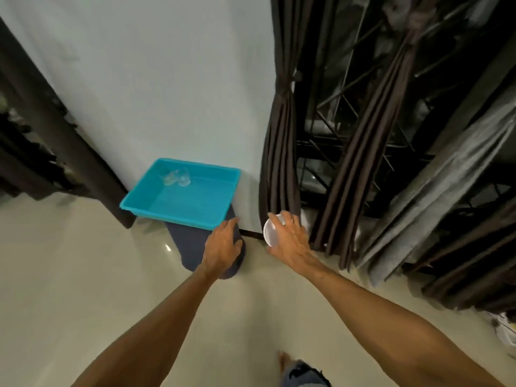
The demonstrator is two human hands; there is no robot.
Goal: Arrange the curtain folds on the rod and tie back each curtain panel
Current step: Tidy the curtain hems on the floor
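Note:
Two dark brown curtain panels hang at the right. The left panel (280, 141) is cinched by a tie-back around its middle. The right panel (371, 129) is gathered high up by a band. A grey curtain (435, 191) hangs further right. My right hand (290, 241) grips a white plastic cup (270, 232) in front of the left panel's hem. My left hand (223, 245) hangs with relaxed fingers over a dark blue mat (195, 247), holding nothing.
A turquoise tray (156, 196) with clear cups (177, 176) inside sits on the mat by the white wall. A dark door frame (69, 135) stands at the left. Metal window grilles (335, 113) show behind the curtains. My foot (284, 361) is at the bottom.

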